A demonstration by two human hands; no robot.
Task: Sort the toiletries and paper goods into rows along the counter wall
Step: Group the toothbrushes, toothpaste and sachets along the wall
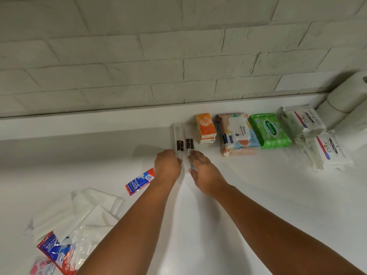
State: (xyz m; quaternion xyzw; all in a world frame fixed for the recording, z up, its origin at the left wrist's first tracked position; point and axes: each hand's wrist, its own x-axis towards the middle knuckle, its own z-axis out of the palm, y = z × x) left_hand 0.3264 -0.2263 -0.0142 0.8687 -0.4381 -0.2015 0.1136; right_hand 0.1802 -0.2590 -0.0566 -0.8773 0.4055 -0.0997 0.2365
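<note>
Two slim white packets lie side by side on the white counter (99, 155), pointing at the wall, each with a black label: the left packet (178, 135) and the right packet (189, 135). My left hand (167, 167) grips the near end of the left one. Resting on the near end of the right one is my right hand (202, 171). To their right runs a row: an orange tissue pack (205, 129), a pastel wipes pack (236, 133), a green Sanicare wipes pack (270, 131) and two Dove soap boxes (303, 120) (325, 149).
A red and blue toothpaste box (139, 181) lies just left of my left forearm. Clear plastic bags (79, 211) and another red and blue box (55, 251) sit at the near left. White paper rolls (345, 100) stand at the far right against the brick wall.
</note>
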